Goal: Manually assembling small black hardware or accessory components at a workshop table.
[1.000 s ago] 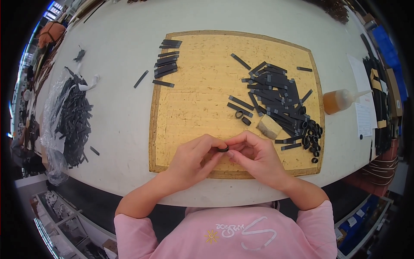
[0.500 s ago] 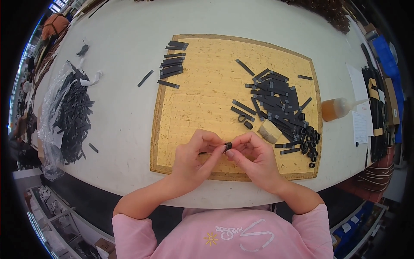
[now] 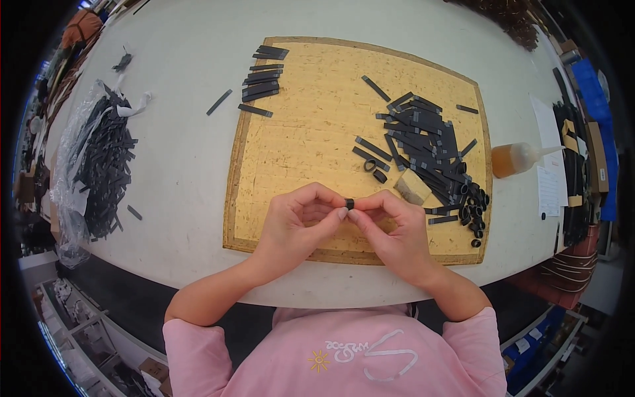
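My left hand (image 3: 299, 221) and my right hand (image 3: 391, 225) meet fingertip to fingertip over the near edge of a square cork board (image 3: 297, 145). Between them they pinch a small black strip curled into a loop (image 3: 349, 203). To the right on the board lies a heap of flat black strips (image 3: 423, 135), with several finished black loops (image 3: 471, 212) beside it and two loops (image 3: 374, 170) near the middle. A small tan block (image 3: 413, 186) rests just beyond my right hand.
A neat row of black strips (image 3: 263, 79) lies at the board's far left corner. A clear plastic bag of black strips (image 3: 99, 165) sits at the left on the white table (image 3: 165, 172). An amber glue bottle (image 3: 519, 159) lies at the right, near papers (image 3: 549, 172).
My hands have stayed together at the board's near edge, working the small black strip; the fingers shifted slightly and the loop now shows between the fingertips.
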Motion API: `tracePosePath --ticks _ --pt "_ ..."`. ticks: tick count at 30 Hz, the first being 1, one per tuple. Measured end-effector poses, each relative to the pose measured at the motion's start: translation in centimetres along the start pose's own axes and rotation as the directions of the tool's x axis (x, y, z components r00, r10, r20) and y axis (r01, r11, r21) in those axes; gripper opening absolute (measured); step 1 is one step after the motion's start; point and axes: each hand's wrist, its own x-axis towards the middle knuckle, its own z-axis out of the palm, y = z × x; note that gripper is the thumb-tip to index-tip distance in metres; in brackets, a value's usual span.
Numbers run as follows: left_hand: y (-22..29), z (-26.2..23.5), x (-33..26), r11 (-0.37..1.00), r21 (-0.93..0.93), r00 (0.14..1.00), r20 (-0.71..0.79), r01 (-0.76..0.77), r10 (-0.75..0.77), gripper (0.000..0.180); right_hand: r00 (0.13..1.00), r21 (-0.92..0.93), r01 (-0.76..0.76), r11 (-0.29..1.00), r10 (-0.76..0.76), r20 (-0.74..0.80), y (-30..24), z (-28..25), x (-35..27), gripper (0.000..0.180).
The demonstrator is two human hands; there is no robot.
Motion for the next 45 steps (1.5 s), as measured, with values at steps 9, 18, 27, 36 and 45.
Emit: tracePosePath --ticks 9,18,27,36,45 --pt "0.8 -0.3 0.5 0.998 -0.053 0.999 0.026 0.038 -0.037 0.011 0.989 0.118 -0.150 0.982 0.147 0.034 -0.7 0.3 0.3 0.006" --pt "2.3 -0.8 -0.1 0.996 0.052 0.997 0.038 -0.073 0.072 0.018 0.988 -0.059 0.145 0.988 -0.141 0.070 -1.4 -0.6 1.1 0.011" --pt "2.8 -1.6 -0.4 0.993 -0.120 0.990 0.142 0.002 0.015 0.016 0.961 -0.161 0.272 0.949 -0.259 0.094 -2.5 -0.6 2.2 0.014" --pt "0.6 -0.8 -0.7 0.983 -0.110 0.978 0.170 0.144 -0.124 0.010 0.959 -0.332 0.249 0.910 -0.184 0.214 -2.3 -1.5 1.3 0.010" --pt "0.2 0.7 -0.9 0.976 0.171 0.986 0.073 0.133 -0.147 0.005 0.942 -0.508 0.291 0.811 -0.150 0.300 -1.9 -1.7 0.6 0.011"
